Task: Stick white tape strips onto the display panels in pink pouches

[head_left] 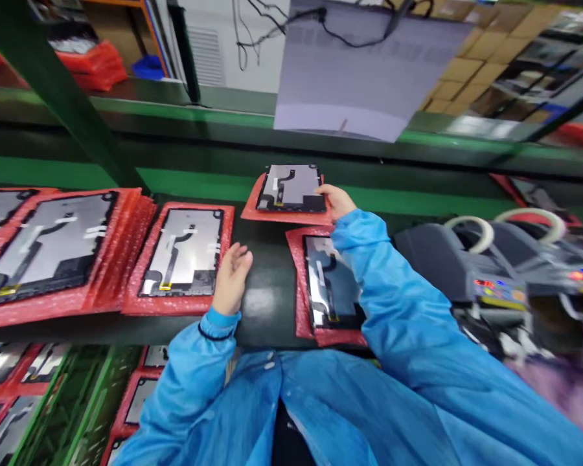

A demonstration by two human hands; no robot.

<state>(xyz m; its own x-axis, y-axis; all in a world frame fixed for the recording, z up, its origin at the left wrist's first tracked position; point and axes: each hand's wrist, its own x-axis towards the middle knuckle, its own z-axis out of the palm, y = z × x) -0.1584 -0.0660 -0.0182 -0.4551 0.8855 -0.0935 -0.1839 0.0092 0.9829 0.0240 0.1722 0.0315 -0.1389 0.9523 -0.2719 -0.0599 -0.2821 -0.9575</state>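
My right hand (pixel 339 202) grips the right edge of a tablet screen panel (pixel 298 184), its silvery back facing up, at the far side of the bench. A red bubble-wrap sheet (pixel 255 206) lies under that panel. My left hand (pixel 232 278) holds nothing, its fingers slightly curled and apart. It is beside another screen panel (pixel 179 249) that lies on red bubble wrap (pixel 136 285). Below my right forearm is a darker screen panel (pixel 323 285) on red bubble wrap, partly covered by the sleeve.
At the left, a stack of red bubble-wrap bags carries a panel (pixel 61 239). Two grey tape dispensers (pixel 430 255) stand at the right. A white sheet (pixel 359 77) hangs ahead from the green frame. Lower left, green crates (pixel 85 395) adjoin more panels.
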